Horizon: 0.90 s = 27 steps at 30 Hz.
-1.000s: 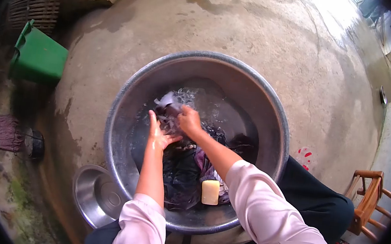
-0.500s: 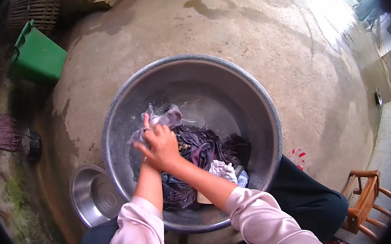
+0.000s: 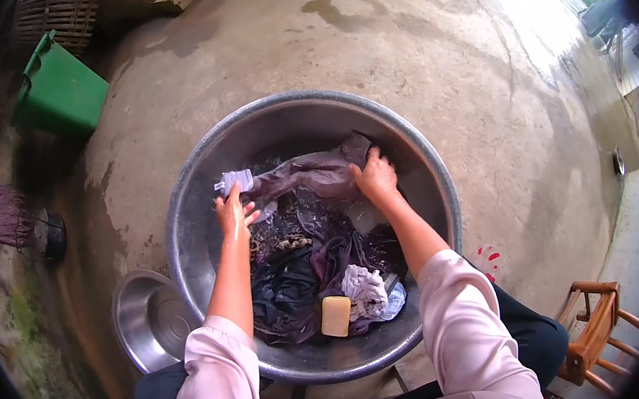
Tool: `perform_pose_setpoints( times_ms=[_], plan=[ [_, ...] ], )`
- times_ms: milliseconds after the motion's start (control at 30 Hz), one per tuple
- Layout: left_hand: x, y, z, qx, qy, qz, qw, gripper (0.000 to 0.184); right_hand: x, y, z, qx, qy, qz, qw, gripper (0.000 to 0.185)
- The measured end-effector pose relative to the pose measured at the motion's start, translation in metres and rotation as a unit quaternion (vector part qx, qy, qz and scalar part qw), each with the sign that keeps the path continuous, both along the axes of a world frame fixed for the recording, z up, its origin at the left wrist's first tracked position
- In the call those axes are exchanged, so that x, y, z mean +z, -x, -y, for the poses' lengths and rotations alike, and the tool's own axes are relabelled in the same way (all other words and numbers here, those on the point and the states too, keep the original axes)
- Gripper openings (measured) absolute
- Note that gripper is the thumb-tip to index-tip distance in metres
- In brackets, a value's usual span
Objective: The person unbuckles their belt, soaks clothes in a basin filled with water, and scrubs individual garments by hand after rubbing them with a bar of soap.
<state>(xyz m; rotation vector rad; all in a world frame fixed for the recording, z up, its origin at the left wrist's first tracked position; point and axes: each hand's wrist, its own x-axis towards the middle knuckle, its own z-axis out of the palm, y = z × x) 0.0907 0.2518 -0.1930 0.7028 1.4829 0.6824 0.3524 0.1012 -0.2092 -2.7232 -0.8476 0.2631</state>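
A purple-grey wet cloth (image 3: 314, 174) stretches across the upper part of a big metal basin (image 3: 448, 213). At its pale left end, my left hand (image 3: 236, 210) has the cloth between thumb and fingers. My right hand (image 3: 376, 176) grips the darker right end near the basin's far right side. Below lie soaked dark clothes (image 3: 287, 282), a crumpled whitish cloth (image 3: 365, 288) and a light blue one (image 3: 394, 301). A yellowish soap bar (image 3: 336, 316) rests on the clothes near the basin's front.
A smaller metal bowl (image 3: 153, 318) touches the basin's lower left. Left are a green bin (image 3: 66, 87), a purple mop head (image 3: 10, 215) and a dark bucket (image 3: 53, 236). A wooden stool (image 3: 593, 333) stands right. Wet patches mark the concrete floor (image 3: 412, 61).
My hands, together at the left half a second ago, are now apart; my right hand has moved right and away. The bunched cloth is spread between them, and the soap is uncovered.
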Motion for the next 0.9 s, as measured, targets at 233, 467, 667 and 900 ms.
perform_pose_setpoints(
  times_ms=[233,467,667,900],
  plan=[
    [0.014,-0.009,0.027,-0.204,-0.249,-0.507,0.799,0.072,0.042,0.036,-0.027,0.192,0.058,0.087,0.976,0.049],
    [-0.080,0.007,0.019,-0.448,-0.335,-0.443,0.701,0.070,-0.035,0.056,-0.019,0.293,0.064,0.047,0.953,0.079],
    [-0.085,0.004,0.026,-0.450,-0.218,-0.427,0.753,0.066,-0.073,0.059,-0.005,0.281,0.096,0.003,0.955,0.064],
    [-0.049,0.004,0.011,-0.374,-0.365,-0.404,0.751,0.029,-0.033,0.043,-0.050,0.346,0.029,-0.005,0.938,0.041]
  ],
)
